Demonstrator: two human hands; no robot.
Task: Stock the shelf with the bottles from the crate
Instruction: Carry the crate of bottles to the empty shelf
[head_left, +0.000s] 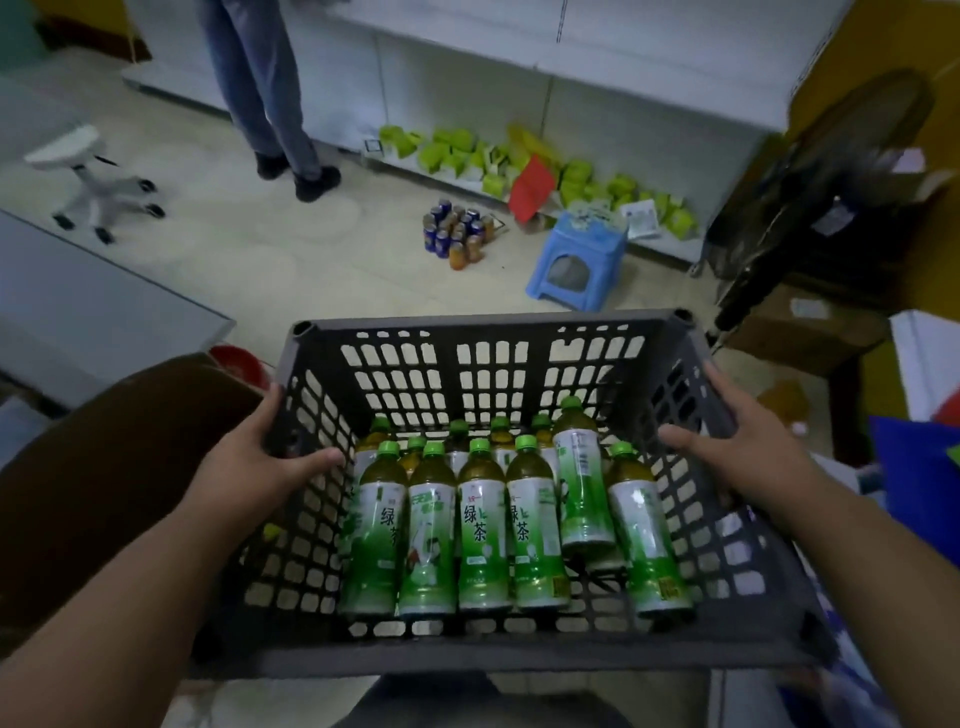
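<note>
— Both hands hold the crate (498, 358) by its side rims: our left hand (260, 457) and our right hand (737, 452), thumbs inside, fingers outside.

— If we tilt it, the bottles (483, 525) inside may roll; one bottle (582, 483) already lies over the others.

— They lean with green caps away from us, long axis toward the shelf (597, 83) ahead.

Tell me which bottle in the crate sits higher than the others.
The bottle second from the right in the crate. Its green cap rises above its neighbours' caps, and it seems to rest on top of other bottles.
</note>
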